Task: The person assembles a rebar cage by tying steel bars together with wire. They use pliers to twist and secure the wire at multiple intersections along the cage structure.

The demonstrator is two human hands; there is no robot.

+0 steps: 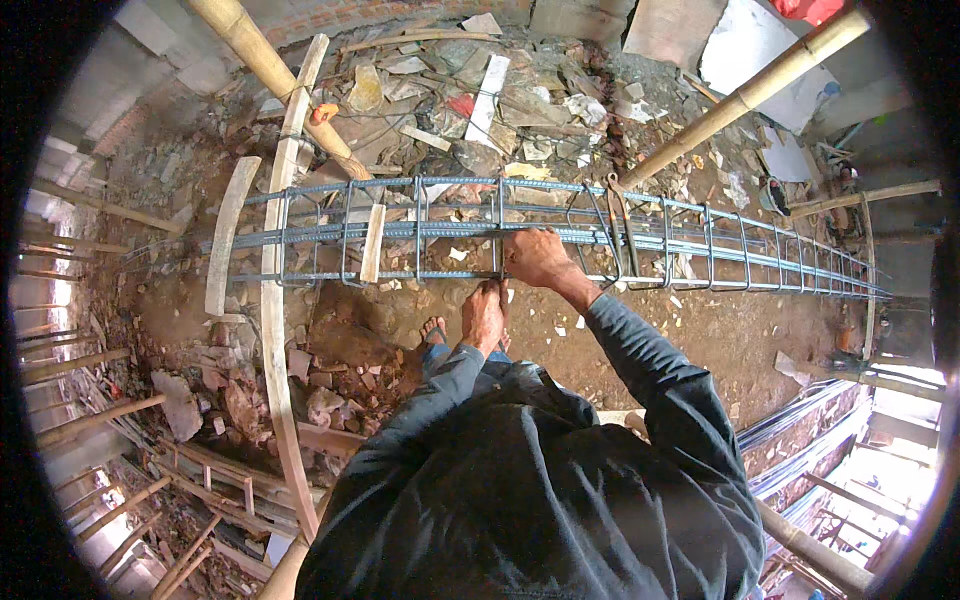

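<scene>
A long rebar cage (455, 232) of ribbed steel bars and square stirrups (418, 215) lies across in front of me. My right hand (538, 258) is closed, knuckles up, at the near side of the cage beside one stirrup (501, 205). Just below and to its left, my left hand (483, 318) is closed too, fingers pointing up toward the near bar. Whatever the fingers pinch is hidden or too small to name. Right of my hands, a pair of long-handled pincers (622, 235) hangs on the cage, handles toward me.
A wooden plank (283, 330) passes under the cage at left, with a short wood piece (372, 243) in the cage. Bamboo poles (745, 95) slant in from the far side. Rubble covers the far ground (480, 110). Bundled steel bars (810, 450) lie at the lower right.
</scene>
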